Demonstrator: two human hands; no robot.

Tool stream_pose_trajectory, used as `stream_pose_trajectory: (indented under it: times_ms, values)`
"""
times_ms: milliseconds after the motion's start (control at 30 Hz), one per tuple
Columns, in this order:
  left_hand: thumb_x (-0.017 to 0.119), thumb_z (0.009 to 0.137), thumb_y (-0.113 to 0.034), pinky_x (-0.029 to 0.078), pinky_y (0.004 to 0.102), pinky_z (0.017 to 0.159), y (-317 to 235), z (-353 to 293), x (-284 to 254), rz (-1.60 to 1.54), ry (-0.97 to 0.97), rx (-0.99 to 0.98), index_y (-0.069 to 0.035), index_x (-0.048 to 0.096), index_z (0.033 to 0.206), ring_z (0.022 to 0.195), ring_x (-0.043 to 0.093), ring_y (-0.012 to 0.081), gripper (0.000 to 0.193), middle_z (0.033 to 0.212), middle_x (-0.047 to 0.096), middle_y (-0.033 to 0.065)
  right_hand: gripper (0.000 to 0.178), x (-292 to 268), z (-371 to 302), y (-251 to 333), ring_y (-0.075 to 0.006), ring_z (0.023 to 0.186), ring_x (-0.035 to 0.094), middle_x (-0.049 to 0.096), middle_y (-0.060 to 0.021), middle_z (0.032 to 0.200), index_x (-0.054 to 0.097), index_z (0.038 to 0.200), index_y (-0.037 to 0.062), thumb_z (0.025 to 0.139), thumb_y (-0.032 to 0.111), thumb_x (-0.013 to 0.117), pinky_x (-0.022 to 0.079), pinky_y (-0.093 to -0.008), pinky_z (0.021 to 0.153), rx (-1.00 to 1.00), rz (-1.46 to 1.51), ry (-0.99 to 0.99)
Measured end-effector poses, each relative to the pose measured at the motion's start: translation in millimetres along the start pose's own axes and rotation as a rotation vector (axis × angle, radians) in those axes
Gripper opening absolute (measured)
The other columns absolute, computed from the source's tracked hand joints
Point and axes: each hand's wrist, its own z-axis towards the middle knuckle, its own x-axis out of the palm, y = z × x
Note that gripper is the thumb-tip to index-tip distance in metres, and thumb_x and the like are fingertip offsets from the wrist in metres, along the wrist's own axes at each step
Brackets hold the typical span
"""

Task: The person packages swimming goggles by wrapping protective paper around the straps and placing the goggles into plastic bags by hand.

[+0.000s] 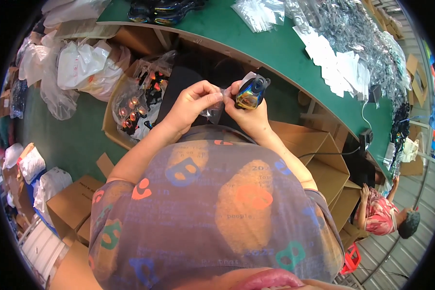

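In front of my body, my left hand is closed, thumb and forefinger pinching the edge of a small clear plastic bag. The bag hangs down between my two hands. My right hand is wrapped round a pair of folded dark sunglasses with a mirrored yellow-blue lens. Its thumb and fingertip also meet the bag's edge beside the left fingertips. A white slip shows next to the sunglasses; whether it is fixed to them I cannot tell.
The green table curves ahead, bearing dark sunglasses, clear bags, white papers and heaped packets. A carton of bagged sunglasses stands left; open cartons stand right. A cable crosses there. Another person is at far right.
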Motion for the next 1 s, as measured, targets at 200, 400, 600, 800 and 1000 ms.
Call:
stream_pose_trajectory:
  times_ms: [200,400,600,800,1000]
  values:
    - [0.065,0.098,-0.01,0.052,0.0303,0.084,-12,0,-15,-0.177,-0.104,-0.116,-0.008,0.061,0.092,0.091,0.063,0.0127,0.007,0.102,0.066,0.0034,0.018,-7,0,1,-0.0105,0.079,0.064,0.068,-0.0016,0.087,0.064,0.097,0.0032,0.082,0.001,0.073,0.054,-0.0282,0.075,0.088,0.003,0.005]
    - [0.073,0.09,-0.003,0.05,0.0291,0.084,-9,-4,-5,0.356,-0.078,0.327,-0.004,0.063,0.091,0.093,0.062,0.0154,0.01,0.101,0.067,0.0046,0.022,-5,5,4,-0.0103,0.091,0.065,0.068,-0.0025,0.094,0.059,0.105,0.004,0.087,-0.001,0.069,0.053,-0.0285,0.083,0.148,0.238,0.037]
    - [0.077,0.086,-0.002,0.052,0.0316,0.085,-13,-4,2,0.663,-0.027,0.462,-0.004,0.065,0.091,0.097,0.066,0.0197,0.013,0.104,0.068,0.0082,0.019,0,6,-1,-0.0097,0.09,0.064,0.068,-0.0026,0.093,0.06,0.101,0.0042,0.086,0.0,0.07,0.053,-0.0281,0.082,0.145,0.199,0.022]
    - [0.073,0.091,-0.007,0.053,0.0284,0.086,-4,-4,-4,0.357,-0.056,0.223,0.0,0.068,0.099,0.093,0.066,0.0128,0.012,0.1,0.071,0.0044,0.023,-1,6,0,-0.0122,0.086,0.066,0.069,-0.0033,0.09,0.064,0.104,0.0041,0.083,0.004,0.075,0.053,-0.0293,0.08,0.08,-0.037,0.052]
    - [0.073,0.092,-0.007,0.053,0.027,0.084,3,-1,-6,0.395,-0.084,0.182,-0.001,0.069,0.1,0.091,0.066,0.0104,0.011,0.095,0.071,0.0031,0.02,-1,4,-4,-0.0121,0.085,0.066,0.068,-0.0024,0.088,0.064,0.1,0.0037,0.083,0.003,0.074,0.054,-0.0294,0.079,0.098,-0.052,0.028]
